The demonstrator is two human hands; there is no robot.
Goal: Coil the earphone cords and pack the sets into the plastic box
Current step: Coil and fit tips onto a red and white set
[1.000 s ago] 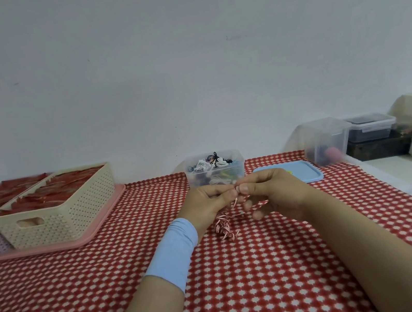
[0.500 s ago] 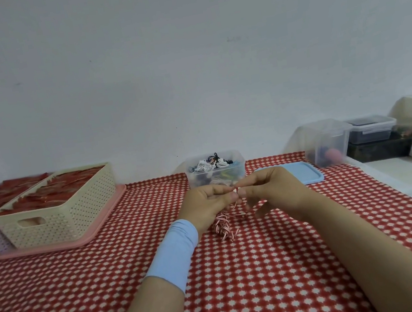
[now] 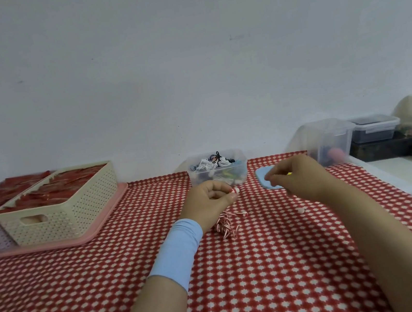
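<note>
- Head view: left hand [image 3: 208, 199] pinches one end of the striped cord [image 3: 226, 225], whose tangle lies on the cloth [image 3: 246, 271] near the box [image 3: 217, 175].
- Right hand [image 3: 299, 181] has fingertips [image 3: 271, 179] pressed together, seemingly on the cord.
- Tugging apart may knot the tangle.

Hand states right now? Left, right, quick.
Left hand: closed, holding the red-and-white earphone cord, bundle hanging below it.
Right hand: closed in a pinch, seemingly on the same cord's end; too small to be sure.

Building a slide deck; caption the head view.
Left hand and right hand pinch a red-and-white earphone set above checked cloth, plastic box behind.
</note>
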